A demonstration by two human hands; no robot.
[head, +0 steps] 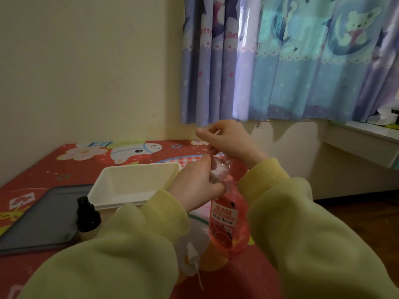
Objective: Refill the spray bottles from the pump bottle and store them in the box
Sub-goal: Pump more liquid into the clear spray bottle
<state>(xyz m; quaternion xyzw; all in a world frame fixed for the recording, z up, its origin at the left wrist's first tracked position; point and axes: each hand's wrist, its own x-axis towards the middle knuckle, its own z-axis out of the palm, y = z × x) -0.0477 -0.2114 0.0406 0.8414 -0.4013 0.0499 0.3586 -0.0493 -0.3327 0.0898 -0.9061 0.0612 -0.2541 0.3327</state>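
Box point(138, 166) sits just left of the pump bottle point(228, 223); beside its pump my left hand point(194, 186) grips a small clear bottle point(218, 169), my right hand point(228, 139) curls above it, grasping what I cannot tell

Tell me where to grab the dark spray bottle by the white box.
Probably a grip round its wide body, below the narrower cap, coming from above. The dark spray bottle stands upright, with the white box close behind and the grey lid at its left, so sideways approaches look cramped.
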